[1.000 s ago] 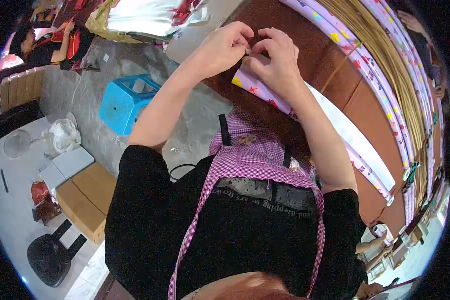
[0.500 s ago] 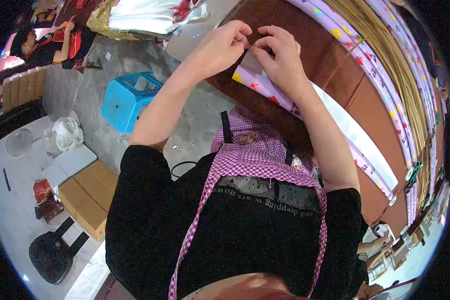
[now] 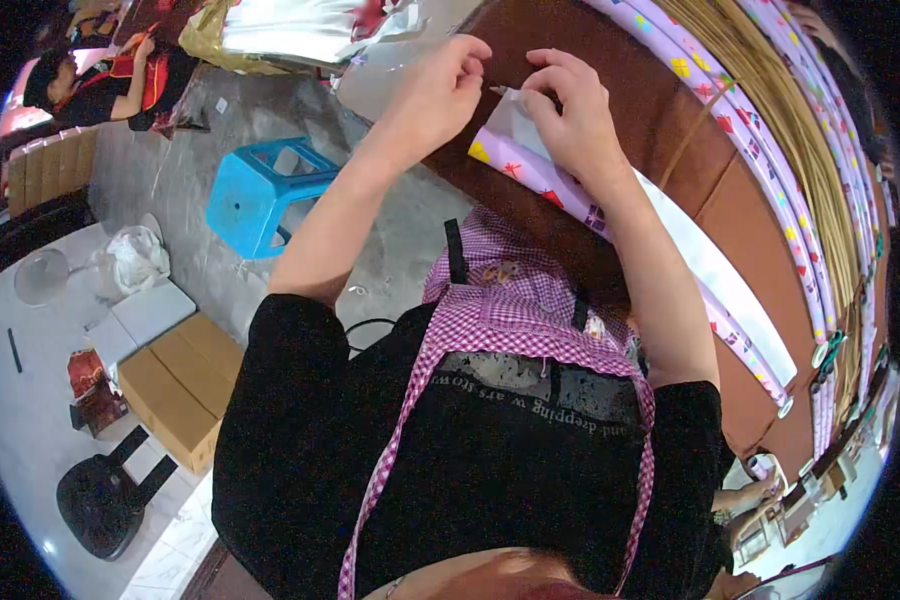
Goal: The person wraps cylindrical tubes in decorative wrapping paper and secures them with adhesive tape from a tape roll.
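Observation:
My left hand [image 3: 438, 98] is raised at the upper middle with its fingers curled into a pinch. Anything between those fingertips is too small to make out. To its right, my right hand [image 3: 573, 112] is bent over the end of a rolled sheet of lilac patterned paper [image 3: 535, 177], thumb and forefinger close together. Whether they grip the white edge is hidden. A small pointed tip [image 3: 497, 90] sticks out past the paper's end, between my two hands. The sheet's white inner side [image 3: 725, 260] runs down to the right under my right forearm.
More lilac patterned rolls [image 3: 760, 170] and a bundle of thin tan sticks [image 3: 805, 130] lie along the far side of the brown table [image 3: 740, 215]. Green-handled scissors [image 3: 832, 352] rest near them. A blue stool [image 3: 255, 200] and cardboard box [image 3: 180, 375] stand left. Another person [image 3: 110, 90] sits far left.
My hands were close together at the paper's end. Now my left hand has drawn away to the left, leaving a gap where the small pointed tip shows.

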A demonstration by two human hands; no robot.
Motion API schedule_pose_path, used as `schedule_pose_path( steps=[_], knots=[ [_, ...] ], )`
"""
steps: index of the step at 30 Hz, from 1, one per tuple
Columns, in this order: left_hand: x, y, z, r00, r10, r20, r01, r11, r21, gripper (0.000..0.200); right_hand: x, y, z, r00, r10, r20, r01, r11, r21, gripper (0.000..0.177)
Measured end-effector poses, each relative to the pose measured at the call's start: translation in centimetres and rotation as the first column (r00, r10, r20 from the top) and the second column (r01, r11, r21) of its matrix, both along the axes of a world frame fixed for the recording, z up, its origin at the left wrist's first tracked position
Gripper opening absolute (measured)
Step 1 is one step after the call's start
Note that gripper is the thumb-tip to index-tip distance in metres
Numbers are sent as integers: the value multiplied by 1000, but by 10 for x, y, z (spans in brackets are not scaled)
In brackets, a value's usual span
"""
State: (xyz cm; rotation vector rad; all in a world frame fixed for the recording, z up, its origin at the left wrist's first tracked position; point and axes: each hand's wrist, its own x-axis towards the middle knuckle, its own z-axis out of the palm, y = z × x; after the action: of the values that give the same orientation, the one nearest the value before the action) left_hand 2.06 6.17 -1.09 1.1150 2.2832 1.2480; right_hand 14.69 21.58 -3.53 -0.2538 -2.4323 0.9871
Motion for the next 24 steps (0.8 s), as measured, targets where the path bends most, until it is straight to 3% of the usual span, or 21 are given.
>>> schedule_pose_path(
  steps=[1, 3, 6, 9, 15, 24],
  knots=[
    [-3, 0, -3, 1000, 0, 0, 0, 1000, -1, 25, 0, 0, 0, 1000, 0, 0, 0, 1000, -1, 12],
    [-9, -1, -7, 977, 26, -211, -23, 1000, 15, 21, 0, 0, -1, 1000, -3, -1, 3, 1000, 20, 11],
    [-9, -3, -6, 970, -61, -236, 48, 997, -59, 16, -2, -1, -5, 997, -13, -74, 11, 1000, -25, 8],
    [-10, 0, -10, 971, -109, -213, 110, 994, -6, 13, 0, 1, 2, 1000, 2, 29, -1, 1000, -16, 10],
    [-15, 2, -8, 946, -253, -203, 241, 967, -82, 17, -1, 2, 2, 999, 13, 46, -12, 1000, -9, 10],
    [-11, 8, 3, 945, -298, -135, 281, 951, -129, 17, -1, -1, -4, 999, -29, 16, 29, 1000, -1, 10]
  ],
)
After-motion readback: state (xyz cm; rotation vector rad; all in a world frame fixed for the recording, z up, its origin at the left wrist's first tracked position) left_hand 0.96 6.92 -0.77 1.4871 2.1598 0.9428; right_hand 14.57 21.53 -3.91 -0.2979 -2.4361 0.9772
